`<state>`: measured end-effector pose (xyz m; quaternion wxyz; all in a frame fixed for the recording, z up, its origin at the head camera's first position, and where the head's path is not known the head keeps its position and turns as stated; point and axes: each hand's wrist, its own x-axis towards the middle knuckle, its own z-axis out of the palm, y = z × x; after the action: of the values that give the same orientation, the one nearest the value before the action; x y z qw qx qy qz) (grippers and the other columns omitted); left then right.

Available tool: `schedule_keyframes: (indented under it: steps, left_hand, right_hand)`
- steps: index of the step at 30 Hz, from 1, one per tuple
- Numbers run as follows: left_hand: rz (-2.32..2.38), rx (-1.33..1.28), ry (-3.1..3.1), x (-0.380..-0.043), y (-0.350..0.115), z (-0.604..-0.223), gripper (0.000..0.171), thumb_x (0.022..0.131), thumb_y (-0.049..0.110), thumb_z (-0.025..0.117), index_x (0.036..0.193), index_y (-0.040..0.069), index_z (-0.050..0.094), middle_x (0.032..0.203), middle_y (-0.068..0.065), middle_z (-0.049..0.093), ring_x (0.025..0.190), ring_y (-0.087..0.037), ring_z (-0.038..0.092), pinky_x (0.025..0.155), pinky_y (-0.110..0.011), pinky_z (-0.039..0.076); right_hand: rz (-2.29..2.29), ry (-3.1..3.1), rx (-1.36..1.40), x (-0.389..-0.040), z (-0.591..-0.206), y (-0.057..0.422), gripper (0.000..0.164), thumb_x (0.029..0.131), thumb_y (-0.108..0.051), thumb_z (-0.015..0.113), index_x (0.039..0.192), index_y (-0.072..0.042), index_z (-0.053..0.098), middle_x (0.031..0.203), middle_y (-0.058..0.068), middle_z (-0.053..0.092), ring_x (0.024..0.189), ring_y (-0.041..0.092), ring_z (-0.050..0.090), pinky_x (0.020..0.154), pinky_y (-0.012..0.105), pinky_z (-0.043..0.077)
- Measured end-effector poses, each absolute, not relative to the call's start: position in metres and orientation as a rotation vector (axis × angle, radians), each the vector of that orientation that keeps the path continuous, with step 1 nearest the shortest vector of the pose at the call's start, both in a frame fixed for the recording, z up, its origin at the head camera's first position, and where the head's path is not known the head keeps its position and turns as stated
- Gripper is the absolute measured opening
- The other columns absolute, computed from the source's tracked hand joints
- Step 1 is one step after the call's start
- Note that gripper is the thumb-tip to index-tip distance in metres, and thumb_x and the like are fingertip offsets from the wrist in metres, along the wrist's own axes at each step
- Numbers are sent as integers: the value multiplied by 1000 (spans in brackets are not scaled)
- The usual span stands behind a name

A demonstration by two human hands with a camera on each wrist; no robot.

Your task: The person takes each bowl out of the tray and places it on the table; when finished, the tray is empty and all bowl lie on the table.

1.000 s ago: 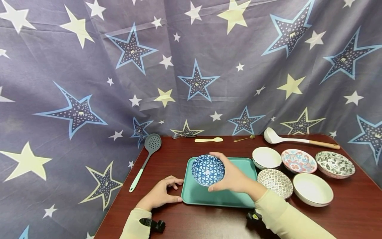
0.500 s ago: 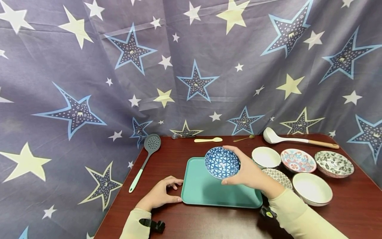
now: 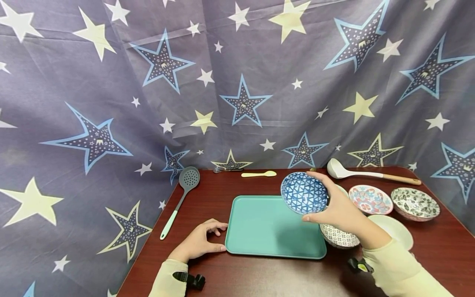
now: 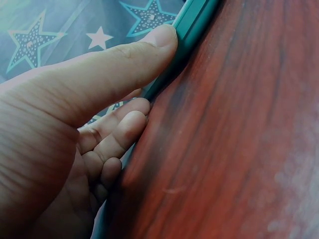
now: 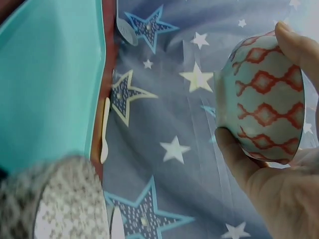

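Observation:
My right hand (image 3: pixel 339 210) grips a small bowl (image 3: pixel 304 193) by its rim and side, tilted and raised above the tray's right end. Blue and white triangles cover the bowl's inside; its outside (image 5: pixel 266 99) is pale with red diamond shapes in the right wrist view. A flat teal tray (image 3: pixel 267 231) lies on the table. At the tray's left edge rests my left hand (image 3: pixel 202 241), holding nothing up. In the left wrist view its thumb (image 4: pixel 162 37) touches the tray's side, and the other fingers are loosely bent beside it.
Right of the tray stand several bowls: a patterned one (image 3: pixel 339 237), a red-and-blue one (image 3: pixel 371 200), a leaf-patterned one (image 3: pixel 415 204) and a plain cream one (image 3: pixel 398 231). A ladle (image 3: pixel 375 175) and a yellow spoon (image 3: pixel 259 174) lie behind; a skimmer (image 3: pixel 182 202) lies left.
My right hand has carried the blue-patterned bowl rightward and slightly up, from over the tray's middle to its right end. The left hand has stayed at the tray's left edge.

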<state>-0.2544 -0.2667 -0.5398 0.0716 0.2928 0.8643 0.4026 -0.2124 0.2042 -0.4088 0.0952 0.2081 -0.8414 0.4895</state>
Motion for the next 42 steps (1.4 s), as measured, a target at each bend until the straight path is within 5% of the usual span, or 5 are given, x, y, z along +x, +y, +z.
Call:
schedule_keyframes:
  steps: [10,15,22,36,42]
  left_hand:
    - [1204,880,2604,-254,-267,-539,68,81,44,92,140,25,66,124,10,64,103,-12,62,95,-33,50]
    - [1200,873,2603,-254,-266,-538,68,81,44,92,141,24,66,125,9,64,103,-13,62,96,-34,49]
    - [1202,868,2600,-254,-267,-538,68,81,44,92,141,26,66,126,9,64,104,-13,62,97,-34,49]
    - [1204,875,2604,-254,-268,-540,68,81,45,91,141,26,66,125,9,64,103,-13,62,96,-34,49]
    - [1195,879,2611,-254,-268,-540,68,81,46,91,141,26,66,125,9,64,103,-12,62,96,-34,49]
  right_hand:
    - [1365,-2440,486,-190,-416,244,115,67,-18,102,161,-31,38,152,12,49,122,21,54,93,11,43]
    - [1271,-2491,400,-177,-418,266,114,69,-21,101,163,-28,37,149,15,48,119,16,53,89,9,41]
    - [1381,-2401,332,-166,-430,306,114,73,-1,95,165,-22,32,146,20,43,115,-2,52,86,8,47]
    - [1351,-2274,128,-152,-459,376,107,76,15,86,164,-16,33,133,-11,46,107,-8,55,81,5,47]
    - [1285,-2271,-74,-141,-477,397,108,80,4,88,167,-21,28,148,-3,40,110,-9,44,82,0,38]
